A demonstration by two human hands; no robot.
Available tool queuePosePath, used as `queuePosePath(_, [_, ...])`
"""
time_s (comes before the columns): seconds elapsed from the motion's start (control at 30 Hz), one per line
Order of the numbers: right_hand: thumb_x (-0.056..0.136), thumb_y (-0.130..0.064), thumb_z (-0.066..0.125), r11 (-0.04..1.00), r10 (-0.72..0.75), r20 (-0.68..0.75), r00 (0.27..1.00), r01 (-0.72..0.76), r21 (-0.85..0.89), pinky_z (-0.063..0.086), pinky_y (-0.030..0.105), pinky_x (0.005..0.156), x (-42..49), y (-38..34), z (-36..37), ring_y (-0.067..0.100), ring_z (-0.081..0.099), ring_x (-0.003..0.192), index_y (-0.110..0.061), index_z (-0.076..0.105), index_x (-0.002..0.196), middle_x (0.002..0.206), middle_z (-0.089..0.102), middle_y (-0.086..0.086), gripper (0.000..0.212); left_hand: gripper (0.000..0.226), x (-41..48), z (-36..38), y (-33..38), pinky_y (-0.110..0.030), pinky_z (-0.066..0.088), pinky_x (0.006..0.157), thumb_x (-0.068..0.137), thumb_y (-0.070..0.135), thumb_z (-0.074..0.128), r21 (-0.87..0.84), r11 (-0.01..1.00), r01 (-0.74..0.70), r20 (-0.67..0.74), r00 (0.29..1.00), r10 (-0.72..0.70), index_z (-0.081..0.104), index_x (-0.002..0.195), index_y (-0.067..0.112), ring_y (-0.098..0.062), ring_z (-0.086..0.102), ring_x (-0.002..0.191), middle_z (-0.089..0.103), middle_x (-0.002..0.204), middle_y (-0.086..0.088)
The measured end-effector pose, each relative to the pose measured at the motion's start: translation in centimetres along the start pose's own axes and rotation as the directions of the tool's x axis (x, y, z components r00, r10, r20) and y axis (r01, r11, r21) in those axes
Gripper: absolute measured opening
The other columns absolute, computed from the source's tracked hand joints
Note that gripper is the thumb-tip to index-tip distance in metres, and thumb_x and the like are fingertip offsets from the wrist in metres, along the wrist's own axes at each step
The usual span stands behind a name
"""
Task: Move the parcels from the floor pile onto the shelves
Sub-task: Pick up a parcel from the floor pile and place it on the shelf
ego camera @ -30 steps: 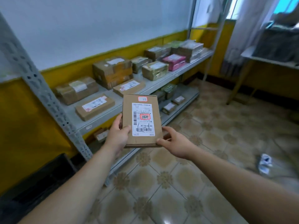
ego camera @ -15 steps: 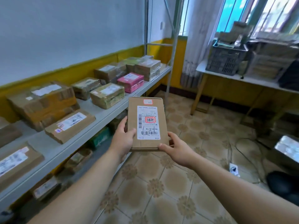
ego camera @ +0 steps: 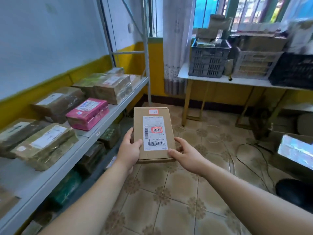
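I hold a flat brown cardboard parcel with a white shipping label and a red stamp, level in front of me above the tiled floor. My left hand grips its near left edge, thumb on top. My right hand grips its near right corner, thumb on the top face. The grey metal shelf runs along the wall to my left and carries several parcels, among them a pink one and taped brown ones. More parcels sit on the lower shelf.
A white table with grey and black plastic crates stands ahead under the window. Cables lie on the tiles to the right, beside a cardboard box and a dark round object. Shelf uprights rise ahead left.
My view has swung right along the shelf towards its far end and the window table. The parcel stays held in both hands in the same grip.
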State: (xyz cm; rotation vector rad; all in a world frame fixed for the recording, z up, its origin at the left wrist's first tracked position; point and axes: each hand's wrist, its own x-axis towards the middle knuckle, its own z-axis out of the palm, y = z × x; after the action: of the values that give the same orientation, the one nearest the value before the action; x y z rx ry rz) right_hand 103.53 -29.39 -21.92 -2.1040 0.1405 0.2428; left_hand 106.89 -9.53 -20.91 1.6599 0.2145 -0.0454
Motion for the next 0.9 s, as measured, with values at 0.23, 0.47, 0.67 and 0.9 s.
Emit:
queuePosePath(0.23, [0.091,-0.055,0.057,0.999,0.043,0.028,0.999,-0.043,0.006,0.043,0.024,0.085,13.9,1.8,-9.4,0.011,0.058,0.104,-0.03,0.025,0.154,0.105,0.058,-0.014,0.075,0.055,12.0,10.1,2.4,-0.027,0.055,0.061,0.1,0.013,0.048,-0.016,0.998,0.065,-0.036,0.997,-0.065,0.028,0.149,0.032,-0.016,0.065,0.098,0.057,0.126,-0.001])
queuePosePath(0.47, [0.092,-0.052,0.058,0.999,0.04,0.166,0.985,-0.036,-0.029,0.045,0.023,0.085,29.1,0.1,-10.2,0.007,0.06,0.102,-0.03,0.026,0.153,0.104,0.06,-0.016,0.072,0.055,25.1,11.8,1.6,-0.03,0.054,0.07,0.101,0.02,0.049,0.035,0.991,0.126,-0.106,0.987,-0.121,0.027,0.15,0.034,-0.015,0.061,0.105,0.057,0.131,0.0])
queuePosePath(0.67, [0.092,-0.053,0.058,0.992,0.064,0.23,0.971,-0.037,-0.117,0.044,0.025,0.091,45.4,-1.6,-7.4,0.011,0.054,0.108,-0.03,0.027,0.153,0.119,0.056,-0.009,0.072,0.056,39.5,10.7,-1.0,-0.048,0.053,0.093,0.1,0.017,0.049,-0.063,0.973,0.224,-0.161,0.959,-0.231,0.027,0.149,0.035,-0.022,0.063,0.11,0.061,0.129,-0.003])
queuePosePath(0.9, [0.093,-0.049,0.058,0.977,0.145,0.341,0.929,-0.079,-0.198,0.047,0.024,0.088,58.4,-2.6,-6.2,0.009,0.056,0.104,-0.025,0.028,0.153,0.127,0.057,-0.008,0.071,0.055,50.8,11.6,-3.0,-0.051,0.05,0.096,0.099,0.017,0.05,-0.15,0.917,0.369,-0.219,0.892,-0.395,0.031,0.146,0.037,-0.022,0.062,0.112,0.062,0.127,0.001])
